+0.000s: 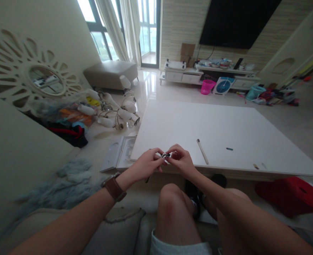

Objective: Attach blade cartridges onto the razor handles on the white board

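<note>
My left hand [148, 163] and my right hand [181, 160] meet just above the near edge of the white table [177, 124]. Between their fingertips they pinch a small black-and-silver thing [165, 155], too small to name. A dark narrow end [147, 179] hangs below my left hand; whether it belongs to the same thing I cannot tell. A brown band [114, 187] is around my left wrist. To the right of my hands, a toothbrush [202, 151] with dark bristles lies on the table. Farther right lies a short dark bar [229, 149].
Two tiny pieces lie near the table's front edge, one of them brownish [255, 166]. An open white box [119, 152] stands at the table's left. Beyond it a chandelier [116, 111] rests on the floor. A red stool [291, 196] is at the right, and a cushion [119, 226] beside me.
</note>
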Motion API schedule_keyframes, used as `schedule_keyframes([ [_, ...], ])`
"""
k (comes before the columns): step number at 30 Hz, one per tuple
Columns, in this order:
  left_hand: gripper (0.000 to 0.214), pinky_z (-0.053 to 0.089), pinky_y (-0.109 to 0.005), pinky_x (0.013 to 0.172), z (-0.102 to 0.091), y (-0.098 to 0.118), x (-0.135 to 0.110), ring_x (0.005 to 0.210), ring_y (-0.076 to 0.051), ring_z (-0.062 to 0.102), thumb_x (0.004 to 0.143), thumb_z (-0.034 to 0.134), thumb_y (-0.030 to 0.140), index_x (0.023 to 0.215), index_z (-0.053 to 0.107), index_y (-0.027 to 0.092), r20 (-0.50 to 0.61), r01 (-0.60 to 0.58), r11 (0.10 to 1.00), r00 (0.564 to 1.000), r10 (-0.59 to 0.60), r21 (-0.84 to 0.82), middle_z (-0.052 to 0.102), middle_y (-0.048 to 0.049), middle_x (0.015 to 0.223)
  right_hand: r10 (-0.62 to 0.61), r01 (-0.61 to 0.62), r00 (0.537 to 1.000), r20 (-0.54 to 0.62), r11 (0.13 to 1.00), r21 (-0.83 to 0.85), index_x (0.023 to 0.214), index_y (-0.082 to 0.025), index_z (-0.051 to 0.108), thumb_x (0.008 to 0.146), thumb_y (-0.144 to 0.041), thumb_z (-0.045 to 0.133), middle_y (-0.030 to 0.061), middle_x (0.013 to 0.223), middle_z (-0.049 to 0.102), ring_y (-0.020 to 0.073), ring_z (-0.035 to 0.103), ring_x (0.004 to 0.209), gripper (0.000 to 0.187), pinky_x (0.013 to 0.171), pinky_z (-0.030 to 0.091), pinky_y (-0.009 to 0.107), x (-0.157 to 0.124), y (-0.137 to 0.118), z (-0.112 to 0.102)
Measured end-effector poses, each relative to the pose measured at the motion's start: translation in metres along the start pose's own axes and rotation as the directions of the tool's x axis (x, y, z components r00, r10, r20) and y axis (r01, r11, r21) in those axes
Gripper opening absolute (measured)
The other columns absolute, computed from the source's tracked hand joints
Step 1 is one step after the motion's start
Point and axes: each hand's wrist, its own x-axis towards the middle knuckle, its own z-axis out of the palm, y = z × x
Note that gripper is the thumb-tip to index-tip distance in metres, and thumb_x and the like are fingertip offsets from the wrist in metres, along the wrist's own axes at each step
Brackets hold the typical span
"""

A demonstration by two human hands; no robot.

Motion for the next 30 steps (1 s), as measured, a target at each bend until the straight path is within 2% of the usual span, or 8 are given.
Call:
schedule_keyframes([
  [8, 0.030, 0.050, -0.028, 0.064, -0.0006, 0.0026, -0.0027, 0.067, -0.019, 0.070, 0.086, 0.065, 0.039, 0.105, 0.054, 0.018, 0.018, -0.018, 0.999, 1.000, 0.019, -0.031, 0.073, -0.0035, 0.073, 0.033, -0.033, 0.999, -0.006, 0.999, -0.015, 0.087, -0.021, 0.068, 0.079, -0.036, 0.077, 0.0012, 0.088, 0.061, 0.0081, 0.050, 0.057, 0.019, 0.050, 0.037, 0.024, -0.0002, -0.0027, 0.0006],
  [14, 0.032, 0.052, -0.029, 0.066, 0.0000, -0.0013, -0.0018, 0.071, -0.019, 0.071, 0.083, 0.070, 0.035, 0.101, 0.046, 0.021, 0.029, -0.014, 0.990, 0.999, 0.018, -0.139, 0.075, -0.0030, 0.083, 0.035, -0.035, 0.999, -0.019, 0.999, -0.007, 0.090, -0.021, 0.068, 0.081, -0.031, 0.076, 0.0013, 0.092, 0.064, 0.0077, 0.052, 0.057, 0.016, 0.050, 0.040, 0.023, -0.0015, -0.0044, 0.0008],
  [30, 0.028, 0.054, -0.031, 0.070, 0.0016, 0.0006, -0.0007, 0.074, -0.019, 0.072, 0.078, 0.072, 0.031, 0.093, 0.051, 0.020, 0.018, 0.000, 0.992, 1.000, 0.002, -0.128, 0.075, -0.0035, 0.079, 0.032, -0.031, 0.996, -0.078, 0.999, 0.018, 0.089, -0.022, 0.068, 0.079, -0.033, 0.077, 0.0017, 0.095, 0.065, 0.0078, 0.054, 0.056, 0.018, 0.044, 0.045, 0.021, -0.0021, -0.0056, 0.0005],
])
